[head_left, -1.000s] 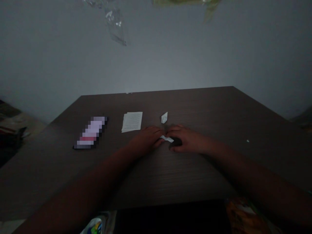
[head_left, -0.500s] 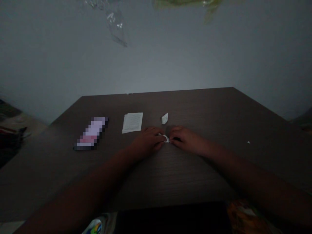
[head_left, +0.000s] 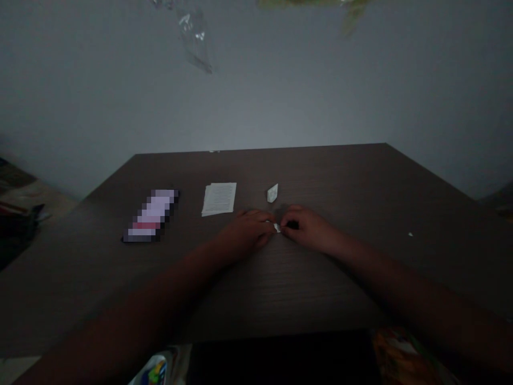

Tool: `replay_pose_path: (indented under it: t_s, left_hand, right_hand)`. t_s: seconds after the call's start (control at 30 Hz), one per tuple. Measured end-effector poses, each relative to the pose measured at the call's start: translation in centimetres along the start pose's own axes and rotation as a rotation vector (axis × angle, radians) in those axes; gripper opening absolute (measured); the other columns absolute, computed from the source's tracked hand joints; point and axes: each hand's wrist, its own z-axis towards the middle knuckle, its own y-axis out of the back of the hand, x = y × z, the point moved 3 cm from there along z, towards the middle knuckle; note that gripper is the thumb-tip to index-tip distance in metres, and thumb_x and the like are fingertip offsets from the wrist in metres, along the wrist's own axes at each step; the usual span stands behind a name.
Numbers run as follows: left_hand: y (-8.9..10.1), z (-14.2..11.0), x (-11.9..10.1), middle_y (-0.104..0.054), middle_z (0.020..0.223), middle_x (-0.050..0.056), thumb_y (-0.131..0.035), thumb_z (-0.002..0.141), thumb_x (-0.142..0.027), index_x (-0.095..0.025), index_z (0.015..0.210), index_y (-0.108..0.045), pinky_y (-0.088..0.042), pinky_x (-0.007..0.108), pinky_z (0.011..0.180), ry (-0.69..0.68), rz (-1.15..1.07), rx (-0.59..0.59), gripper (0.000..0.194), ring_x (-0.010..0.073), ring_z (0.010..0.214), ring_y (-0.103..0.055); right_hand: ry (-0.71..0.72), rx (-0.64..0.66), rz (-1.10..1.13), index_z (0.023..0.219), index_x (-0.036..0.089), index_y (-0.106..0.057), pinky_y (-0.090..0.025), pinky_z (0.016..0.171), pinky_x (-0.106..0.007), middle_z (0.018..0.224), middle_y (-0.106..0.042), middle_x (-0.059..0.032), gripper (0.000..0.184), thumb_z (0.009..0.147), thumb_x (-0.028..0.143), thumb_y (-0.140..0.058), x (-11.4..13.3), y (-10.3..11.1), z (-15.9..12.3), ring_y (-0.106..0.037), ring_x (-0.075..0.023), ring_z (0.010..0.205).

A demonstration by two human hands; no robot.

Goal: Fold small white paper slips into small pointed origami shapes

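Note:
Between my two hands is a small piece of white paper, mostly hidden by my fingers. My left hand presses it against the table from the left, fingers closed over it. With thumb and forefinger pinched together, my right hand grips the paper's right end. Just beyond my hands lies a small folded paper piece, pointed at its upper right. To the left of it rests a short stack of printed paper sheets, slightly fanned.
A phone with a blurred-out screen lies at the left on the brown table. A tiny white scrap sits at the right. Clear plastic hangs on the wall behind the table.
My right thumb and forefinger have closed into a pinch at the paper's edge. Less of the paper shows now, and my left fingers have shifted slightly over it.

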Motion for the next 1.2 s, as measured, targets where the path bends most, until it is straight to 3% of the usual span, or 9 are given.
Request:
replay_pose_path:
  t_s: [0.3, 0.57, 0.8, 1.2]
  left_hand:
    - [0.6, -0.4, -0.8, -0.080, 0.141, 0.007, -0.059, 0.109, -0.010, -0.021, 0.116, -0.080, -0.050, 0.045, 0.119, -0.005, -0.008, -0.027, 0.025, 0.0279, 0.134, -0.072]
    - [-0.2, -0.3, -0.2, -0.078, 0.143, 0.009, -0.062, 0.111, -0.018, -0.022, 0.118, -0.081, -0.051, 0.050, 0.117, -0.031, -0.008, -0.027, 0.021, 0.0307, 0.134, -0.071]
    - [-0.1, -0.5, -0.5, -0.077, 0.145, 0.008, -0.063, 0.109, -0.014, -0.023, 0.126, -0.080, -0.049, 0.051, 0.118, -0.014, 0.001, -0.015, 0.025, 0.0307, 0.137, -0.070]
    - [-0.1, -0.8, -1.1, -0.075, 0.147, 0.009, -0.066, 0.112, -0.021, -0.028, 0.145, -0.075, -0.051, 0.053, 0.113, -0.038, 0.152, 0.007, 0.035, 0.0334, 0.137, -0.069]
  right_hand:
    - [-0.042, -0.038, -0.007, 0.094, 0.023, -0.078, -0.055, 0.096, -0.039, 0.102, -0.079, -0.0065, 0.014, 0.095, 0.010, -0.072, -0.5, -0.3, 0.1, -0.073, -0.0259, 0.104]
    - [0.004, -0.088, 0.005, 0.092, 0.023, -0.077, -0.054, 0.096, -0.041, 0.098, -0.075, -0.0075, 0.012, 0.094, 0.012, -0.074, -0.7, -0.7, 0.0, -0.072, -0.0274, 0.103]
    - [0.040, -0.066, 0.007, 0.094, 0.023, -0.076, -0.053, 0.098, -0.040, 0.100, -0.076, -0.0073, 0.011, 0.096, 0.013, -0.071, -0.7, -0.7, 0.0, -0.072, -0.0267, 0.105]
    - [-0.086, -0.082, -0.087, 0.096, 0.022, -0.074, -0.050, 0.090, -0.037, 0.099, -0.075, -0.0079, 0.007, 0.098, 0.014, -0.074, -0.6, -0.2, 0.4, -0.070, -0.0261, 0.100]
